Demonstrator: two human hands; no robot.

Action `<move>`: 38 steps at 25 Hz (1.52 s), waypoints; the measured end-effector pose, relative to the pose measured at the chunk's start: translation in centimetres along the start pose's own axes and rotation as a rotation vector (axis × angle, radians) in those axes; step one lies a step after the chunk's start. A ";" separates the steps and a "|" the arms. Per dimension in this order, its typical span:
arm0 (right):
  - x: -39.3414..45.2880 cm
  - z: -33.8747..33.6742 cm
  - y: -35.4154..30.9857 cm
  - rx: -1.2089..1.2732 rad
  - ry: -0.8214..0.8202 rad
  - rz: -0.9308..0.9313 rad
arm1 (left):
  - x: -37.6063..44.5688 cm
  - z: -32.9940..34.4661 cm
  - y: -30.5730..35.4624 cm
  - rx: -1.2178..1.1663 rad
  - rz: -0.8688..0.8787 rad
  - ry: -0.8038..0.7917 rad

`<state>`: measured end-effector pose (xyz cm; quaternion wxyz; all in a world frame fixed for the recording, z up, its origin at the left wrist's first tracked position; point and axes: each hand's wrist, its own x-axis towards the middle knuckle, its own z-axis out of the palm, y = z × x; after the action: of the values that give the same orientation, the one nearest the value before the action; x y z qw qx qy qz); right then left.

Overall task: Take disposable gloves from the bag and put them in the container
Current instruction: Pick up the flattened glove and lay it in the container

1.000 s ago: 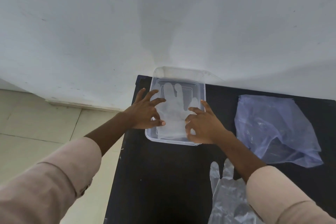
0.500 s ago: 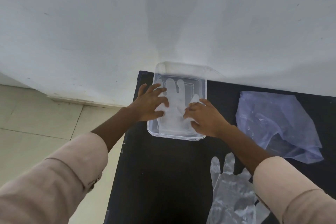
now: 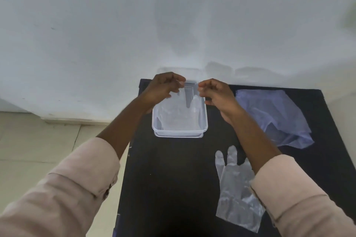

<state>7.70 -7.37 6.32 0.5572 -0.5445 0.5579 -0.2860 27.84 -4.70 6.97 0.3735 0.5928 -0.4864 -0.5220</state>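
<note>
Both hands, left hand and right hand, pinch something clear over the container; can't tell if it's a glove. Spare glove and bag lie on the bench.

The right sleeve hides part of the loose glove.

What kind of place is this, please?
Probably a plain indoor room, not a proper workshop: a bare white wall, a tiled floor and a small black table pushed against the wall.
</note>
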 end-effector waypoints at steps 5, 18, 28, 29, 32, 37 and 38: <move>-5.1 -2.0 1.4 0.108 0.122 0.049 | -3.0 6.5 0.5 -0.035 -0.042 -0.120; -18.0 -10.4 12.9 0.190 0.207 0.228 | -12.6 21.5 -3.2 0.003 -0.192 -0.186; -25.5 -10.5 23.2 -0.034 0.352 0.624 | -18.4 25.0 -10.6 0.042 -0.370 -0.136; -26.2 -10.2 24.0 -0.160 0.340 0.691 | -18.7 25.0 -11.4 0.053 -0.370 -0.116; -27.7 -8.6 25.1 -0.494 0.247 0.770 | -19.6 25.0 -13.8 0.085 -0.364 0.001; -27.1 -7.5 24.7 0.120 0.387 0.756 | -22.9 25.2 -16.5 0.793 0.039 -0.049; -27.1 -7.6 24.2 0.308 0.397 0.780 | -23.4 25.6 -16.4 0.928 0.111 -0.110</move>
<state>-12.19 21.44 -6.03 0.5799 -0.1399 0.7680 -0.2333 6.17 23.66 -7.18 0.0701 0.6417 -0.7184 -0.2591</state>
